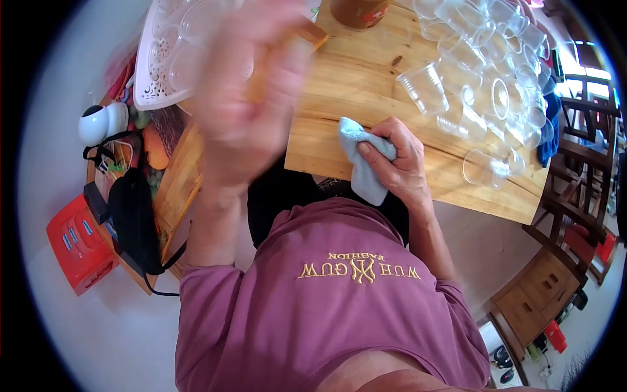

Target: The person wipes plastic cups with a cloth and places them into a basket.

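Note:
My right hand (400,163) is closed around a light blue cloth (369,181) at the front edge of the wooden table. One corner of the cloth sticks up past the fingers, and the rest hangs down over the edge. My left hand (251,108) is raised and smeared by motion, so its fingers and anything in them cannot be made out. It is close to a white openwork basket (155,77) with clear plastic cups (196,29) in it. To the right on the table lies a jumbled heap of clear plastic cups (483,72); one tilted cup (424,89) is nearest my right hand.
A brown container (359,12) stands at the table's far side. A black bag (130,215), a white rounded device (95,125) and a red plastic box (80,243) are on the left. Wooden chairs (575,170) and a wooden cabinet (539,294) are on the right.

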### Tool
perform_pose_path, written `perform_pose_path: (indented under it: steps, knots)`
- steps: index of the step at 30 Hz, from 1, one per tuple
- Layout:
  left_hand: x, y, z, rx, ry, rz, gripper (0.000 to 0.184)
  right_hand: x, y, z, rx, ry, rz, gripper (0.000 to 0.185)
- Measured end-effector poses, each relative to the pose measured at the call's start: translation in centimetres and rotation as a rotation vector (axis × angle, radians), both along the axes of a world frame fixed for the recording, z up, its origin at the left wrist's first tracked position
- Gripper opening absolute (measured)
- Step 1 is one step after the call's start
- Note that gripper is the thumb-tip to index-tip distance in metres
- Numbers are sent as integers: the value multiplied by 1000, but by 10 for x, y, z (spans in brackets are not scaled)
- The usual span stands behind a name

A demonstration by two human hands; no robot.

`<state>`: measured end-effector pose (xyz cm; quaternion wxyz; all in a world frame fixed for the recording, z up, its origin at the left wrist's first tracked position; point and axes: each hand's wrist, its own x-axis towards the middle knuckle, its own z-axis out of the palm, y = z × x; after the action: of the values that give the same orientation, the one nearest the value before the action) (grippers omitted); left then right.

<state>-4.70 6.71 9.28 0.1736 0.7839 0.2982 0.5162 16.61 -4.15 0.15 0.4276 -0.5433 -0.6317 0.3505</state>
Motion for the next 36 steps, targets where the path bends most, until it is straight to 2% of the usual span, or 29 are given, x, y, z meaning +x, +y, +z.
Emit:
perform_pose_path:
  steps: [1, 2, 5, 12, 14, 18, 21, 24, 26, 29, 36]
  knots:
    - [13, -3, -4, 122, 240, -3, 29, 0, 0, -1, 4, -6, -8, 21]
    - [30, -10, -19, -22, 164, -83, 27, 0, 0, -2, 16, 7, 2, 21]
    - [58, -21, -38, -164, 144, -188, 26, 2, -1, -6, 55, 2, 6, 23]
    - [76, -18, -58, -275, 195, -189, 33, 2, -1, -7, 37, 72, 13, 24]
    - [83, -16, -61, -401, 204, -146, 37, 4, -1, -7, 1, 54, 34, 26]
    - [100, -12, -76, -332, 235, -120, 40, 3, -2, -4, -13, 88, 24, 27]
    - [108, -9, -81, -393, 253, -118, 38, 4, -2, -3, -29, 86, 28, 28]
    - [109, -5, -85, -327, 270, -108, 28, 2, -1, 0, -30, 88, 19, 27]
    - [106, -3, -83, -423, 244, -166, 18, 2, -1, -1, -27, 56, 17, 26]
    - [100, -5, -82, -461, 161, -165, 13, 3, 0, -4, 3, 44, 24, 25]
    - [65, -5, -77, -415, 54, -93, 12, 5, -1, -2, 0, -24, 34, 24]
